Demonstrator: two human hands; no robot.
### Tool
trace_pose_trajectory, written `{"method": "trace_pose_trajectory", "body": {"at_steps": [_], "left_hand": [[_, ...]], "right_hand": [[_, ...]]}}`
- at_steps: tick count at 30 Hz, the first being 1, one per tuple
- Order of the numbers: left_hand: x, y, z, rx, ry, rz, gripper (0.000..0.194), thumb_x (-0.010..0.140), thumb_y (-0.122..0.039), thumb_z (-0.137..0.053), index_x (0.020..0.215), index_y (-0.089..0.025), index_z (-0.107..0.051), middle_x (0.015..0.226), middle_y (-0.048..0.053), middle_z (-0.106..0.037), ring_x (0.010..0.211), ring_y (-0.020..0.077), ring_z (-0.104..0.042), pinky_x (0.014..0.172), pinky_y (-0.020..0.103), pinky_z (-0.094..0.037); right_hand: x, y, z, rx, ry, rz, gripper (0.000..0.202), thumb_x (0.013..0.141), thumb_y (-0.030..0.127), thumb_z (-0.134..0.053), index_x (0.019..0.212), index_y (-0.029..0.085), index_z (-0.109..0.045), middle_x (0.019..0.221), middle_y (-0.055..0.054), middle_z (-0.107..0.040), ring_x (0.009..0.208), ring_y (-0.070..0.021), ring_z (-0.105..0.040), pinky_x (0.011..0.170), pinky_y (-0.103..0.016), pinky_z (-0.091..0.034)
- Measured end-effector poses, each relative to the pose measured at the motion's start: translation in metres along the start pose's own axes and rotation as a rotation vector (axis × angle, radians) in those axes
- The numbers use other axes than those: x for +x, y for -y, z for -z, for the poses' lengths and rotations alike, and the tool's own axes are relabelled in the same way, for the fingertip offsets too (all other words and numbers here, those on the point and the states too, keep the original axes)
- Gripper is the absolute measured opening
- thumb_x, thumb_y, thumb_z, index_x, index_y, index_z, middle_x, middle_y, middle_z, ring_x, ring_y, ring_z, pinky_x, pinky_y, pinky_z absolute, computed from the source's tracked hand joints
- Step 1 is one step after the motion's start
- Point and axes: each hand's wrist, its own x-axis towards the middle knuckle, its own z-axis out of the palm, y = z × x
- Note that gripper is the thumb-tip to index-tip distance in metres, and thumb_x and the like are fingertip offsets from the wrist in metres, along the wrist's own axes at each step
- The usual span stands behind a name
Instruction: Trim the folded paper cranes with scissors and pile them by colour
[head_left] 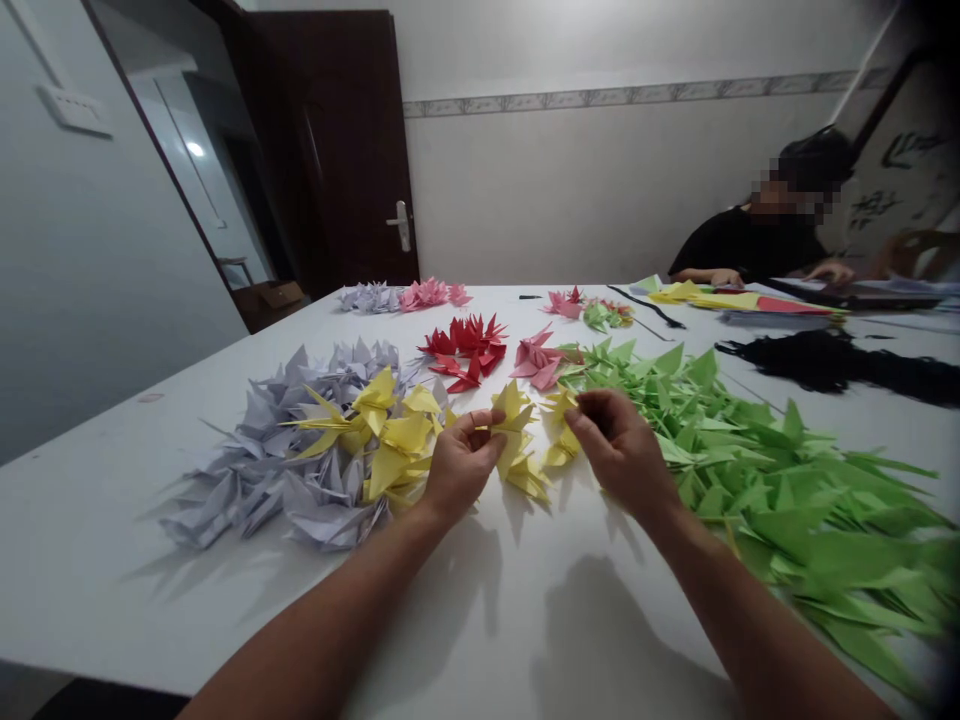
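Note:
Yellow folded paper pieces (516, 440) hang from the fingertips of my left hand (465, 460), whose thumb and fingers are pinched together. To the right, my right hand (619, 445) is closed at the fingertips on another yellow paper piece (561, 440). More yellow pieces (397, 440) lie left of my left hand, on and beside a large pile of pale lilac folded paper (300, 450). A big heap of green folded paper (787, 500) spreads to the right of my right hand. Red pieces (466, 350) and pink pieces (536, 360) lie beyond my hands.
The white table (97, 570) carries smaller lilac and pink piles (427, 293) at its far edge. Black cords (840, 365) and flat coloured paper (720, 298) lie at the right. A person in black (750, 245) sits at the far right. A dark door (337, 150) stands behind.

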Motion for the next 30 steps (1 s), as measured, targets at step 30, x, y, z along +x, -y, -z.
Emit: {"method": "trace_pose_trajectory", "body": {"at_steps": [30], "left_hand": [[-0.01, 0.002, 0.002, 0.203, 0.107, -0.382, 0.007, 0.08, -0.017, -0.061, 0.073, -0.017, -0.063, 0.1, 0.007, -0.064, 0.091, 0.0161, -0.063, 0.082, 0.028, -0.05]], "right_hand": [[-0.019, 0.028, -0.023, 0.984, 0.533, -0.828, 0.034, 0.067, 0.041, -0.078, 0.077, 0.013, -0.061, 0.065, 0.001, -0.054, 0.049, -0.0042, -0.043, 0.038, -0.014, -0.03]]}}
